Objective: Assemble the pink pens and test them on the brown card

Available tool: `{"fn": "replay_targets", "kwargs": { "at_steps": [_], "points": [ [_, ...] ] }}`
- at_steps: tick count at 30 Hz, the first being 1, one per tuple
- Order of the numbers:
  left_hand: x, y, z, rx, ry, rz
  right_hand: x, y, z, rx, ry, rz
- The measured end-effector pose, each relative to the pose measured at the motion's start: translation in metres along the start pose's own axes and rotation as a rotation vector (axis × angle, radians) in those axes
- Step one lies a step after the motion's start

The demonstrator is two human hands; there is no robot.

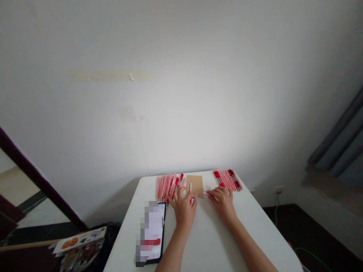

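Note:
My left hand (183, 207) lies on the white table (210, 241) with its fingers spread, the fingertips touching a row of pink and red pens (168, 185). My right hand (222, 200) rests to the right of it, fingers bent and pinched near the edge of a brown card (195, 185), apparently on a small pale piece I cannot make out. A small white item (191, 187) lies on the card. A second row of red and pink pens (228, 179) sits just beyond my right hand.
A phone (151, 236) lies flat at the table's left side, by my left forearm. A cluttered box with printed packets (79, 241) stands on the floor at the left. The white wall is directly behind the table. A grey curtain (343, 139) hangs at the right.

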State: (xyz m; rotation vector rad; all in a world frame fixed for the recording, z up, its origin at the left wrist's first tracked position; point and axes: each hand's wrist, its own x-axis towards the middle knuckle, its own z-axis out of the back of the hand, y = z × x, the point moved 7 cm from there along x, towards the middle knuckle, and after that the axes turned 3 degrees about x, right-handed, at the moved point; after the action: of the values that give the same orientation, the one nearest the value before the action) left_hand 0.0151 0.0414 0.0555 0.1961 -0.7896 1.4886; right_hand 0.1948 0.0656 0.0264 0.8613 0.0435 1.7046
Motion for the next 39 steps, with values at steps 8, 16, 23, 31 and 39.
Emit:
{"fn": "replay_targets", "kwargs": {
  "at_steps": [8,16,23,31,39],
  "points": [
    [-0.0024,0.0027,-0.0080,0.052,0.055,0.002,0.0002,-0.0010,-0.0014,0.005,0.008,-0.011],
    [-0.0024,0.0023,-0.0097,0.049,0.099,0.024,-0.0006,-0.0007,-0.0015,-0.011,-0.005,-0.007],
    [-0.0027,0.0026,-0.0091,0.057,0.077,0.017,0.0002,0.0009,-0.0002,-0.010,0.012,-0.013],
    [-0.0031,0.0023,-0.0102,0.050,0.084,0.013,0.0002,0.0021,0.0007,-0.019,0.005,-0.009],
    [-0.0024,-0.0011,-0.0058,-0.025,0.087,0.006,0.0000,0.0010,-0.0006,-0.030,0.008,0.003]
  ]
}}
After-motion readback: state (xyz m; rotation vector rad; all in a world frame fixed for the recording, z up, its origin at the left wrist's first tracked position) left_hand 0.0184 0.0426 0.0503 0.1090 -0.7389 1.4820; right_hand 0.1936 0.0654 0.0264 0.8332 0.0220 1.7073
